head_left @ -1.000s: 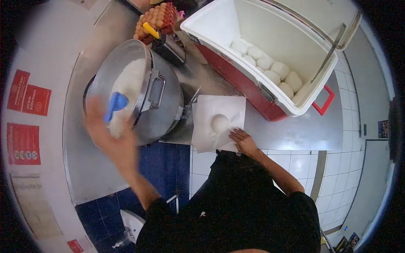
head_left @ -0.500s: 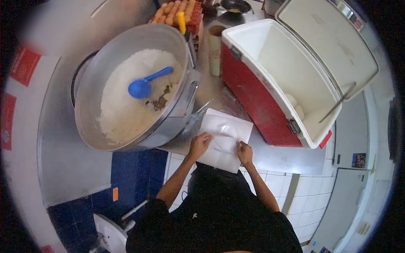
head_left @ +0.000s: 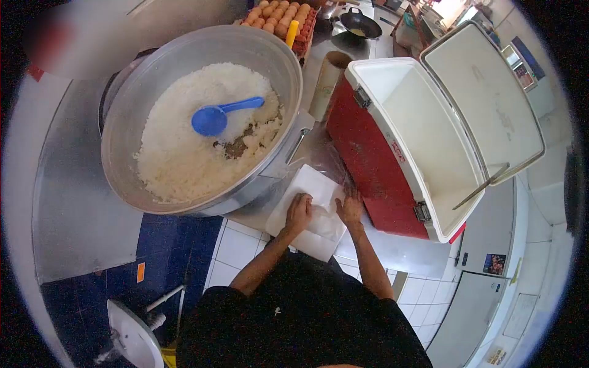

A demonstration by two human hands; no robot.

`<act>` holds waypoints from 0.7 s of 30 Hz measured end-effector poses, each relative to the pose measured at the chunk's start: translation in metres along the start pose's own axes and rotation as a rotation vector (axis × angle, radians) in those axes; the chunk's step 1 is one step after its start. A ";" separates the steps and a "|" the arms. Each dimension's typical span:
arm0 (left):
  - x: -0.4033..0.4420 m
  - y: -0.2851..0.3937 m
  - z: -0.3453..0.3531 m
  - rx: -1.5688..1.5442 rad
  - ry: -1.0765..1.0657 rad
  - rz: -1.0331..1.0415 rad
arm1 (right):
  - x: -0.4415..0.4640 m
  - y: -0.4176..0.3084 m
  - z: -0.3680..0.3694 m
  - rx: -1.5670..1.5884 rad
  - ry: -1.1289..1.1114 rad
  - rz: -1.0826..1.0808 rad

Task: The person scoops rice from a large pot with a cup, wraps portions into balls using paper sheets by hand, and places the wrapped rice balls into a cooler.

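White wrapping paper (head_left: 325, 238) lies at the near edge of the steel counter, just in front of my body. A glossy, see-through plastic sheet seems to lie over its middle. My left hand (head_left: 299, 213) rests on the left part of the paper, fingers lying against it. On the right side, my right hand (head_left: 350, 209) presses the paper's edge with its fingers stretched out. Left of the hands stands a large metal pot (head_left: 202, 205) of white rice (head_left: 184, 122). A blue rice scoop (head_left: 211, 119) lies on the rice.
A red and white cooler box (head_left: 380, 165) stands open at the right, its lid (head_left: 485, 104) tilted back and a metal utensil (head_left: 481, 187) across its rim. Behind the pot are eggs (head_left: 279, 17) on red trays, a yellow handle (head_left: 292, 34), a cylindrical container (head_left: 326, 86) and a black wok (head_left: 360, 24).
Both hands have gone from pinching the sheet to lying on the paper. The paper sits slightly lower and further left in view. The camera has shifted, showing more of the far counter.
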State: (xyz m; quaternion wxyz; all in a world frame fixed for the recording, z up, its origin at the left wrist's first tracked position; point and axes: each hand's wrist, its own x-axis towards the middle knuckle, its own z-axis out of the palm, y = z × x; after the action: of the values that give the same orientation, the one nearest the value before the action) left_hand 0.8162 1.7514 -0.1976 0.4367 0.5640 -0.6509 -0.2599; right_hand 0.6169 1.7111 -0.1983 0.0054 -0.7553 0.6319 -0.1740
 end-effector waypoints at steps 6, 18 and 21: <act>0.065 0.003 0.011 0.199 -0.175 0.280 | 0.012 -0.009 -0.029 0.128 -0.344 0.072; -0.018 -0.017 -0.069 0.277 -0.538 0.401 | -0.104 -0.029 -0.033 0.632 -0.137 -0.063; -0.047 -0.034 -0.062 0.198 -0.506 0.282 | -0.108 -0.032 -0.025 0.633 -0.147 -0.038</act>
State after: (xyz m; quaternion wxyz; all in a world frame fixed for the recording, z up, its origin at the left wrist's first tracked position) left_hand 0.8860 1.7984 -0.2087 0.2356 0.4250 -0.8331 -0.2643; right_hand 0.6251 1.8264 -0.1948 0.2822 -0.7383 0.5302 -0.3068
